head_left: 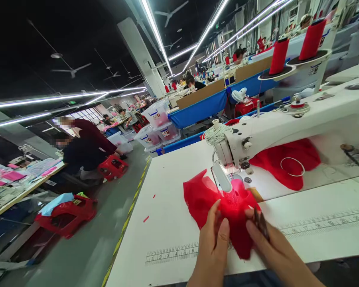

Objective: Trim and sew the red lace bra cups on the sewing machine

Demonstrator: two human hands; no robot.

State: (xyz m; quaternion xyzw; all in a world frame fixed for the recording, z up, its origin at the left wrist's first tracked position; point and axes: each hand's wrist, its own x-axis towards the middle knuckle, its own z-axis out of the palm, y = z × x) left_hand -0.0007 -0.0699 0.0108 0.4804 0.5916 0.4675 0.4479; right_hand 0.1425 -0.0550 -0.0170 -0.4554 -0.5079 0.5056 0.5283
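Note:
A piece of sheer red fabric (236,223) lies under the needle area of a white sewing machine (275,127), its lower end hanging toward the table's front edge. My left hand (212,243) holds the fabric's left side between thumb and fingers. On the right side, my right hand (271,239) pinches the fabric's edge. Tucked in that same hand are dark metal thread snips (261,224), partly hidden by the fingers. The machine's lamp lights the fabric near the presser foot, which is hard to make out.
More red fabric (290,159) with a pale ring on it lies under the machine arm. Red thread cones (279,56) stand behind. A printed ruler (170,252) runs along the table front. Left are red stools (67,215), plastic bins (157,113) and people working.

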